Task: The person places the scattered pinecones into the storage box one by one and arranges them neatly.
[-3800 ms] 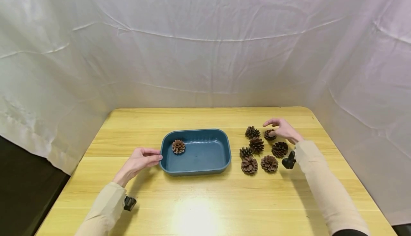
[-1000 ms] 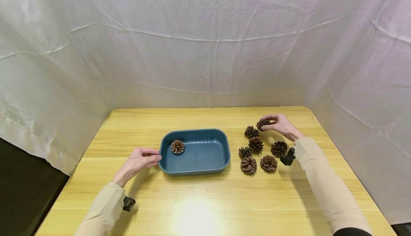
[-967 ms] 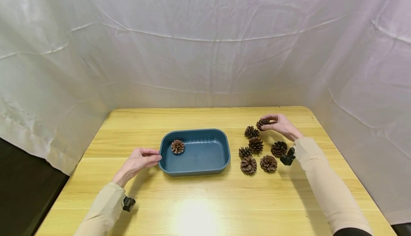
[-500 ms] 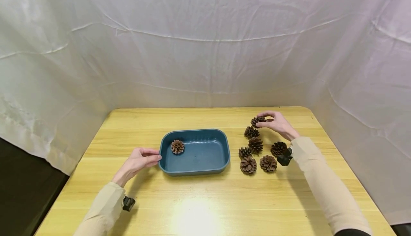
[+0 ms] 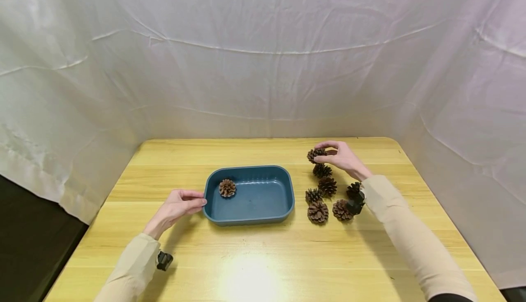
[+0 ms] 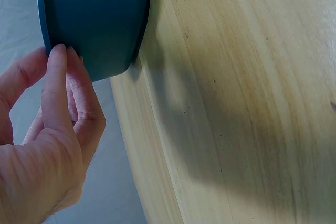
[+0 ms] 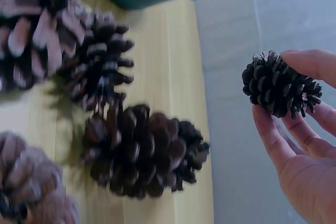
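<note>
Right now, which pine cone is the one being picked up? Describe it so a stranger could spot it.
Start at the blue tray on the wooden table, then look right to the cluster of cones. At its far end, the held cone is pinched in the right hand, the only one lifted off the table.

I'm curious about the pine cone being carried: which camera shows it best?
The right wrist view: the held pine cone fills it, pinched by the right hand. The head view shows it tiny; the left wrist view misses it.
</note>
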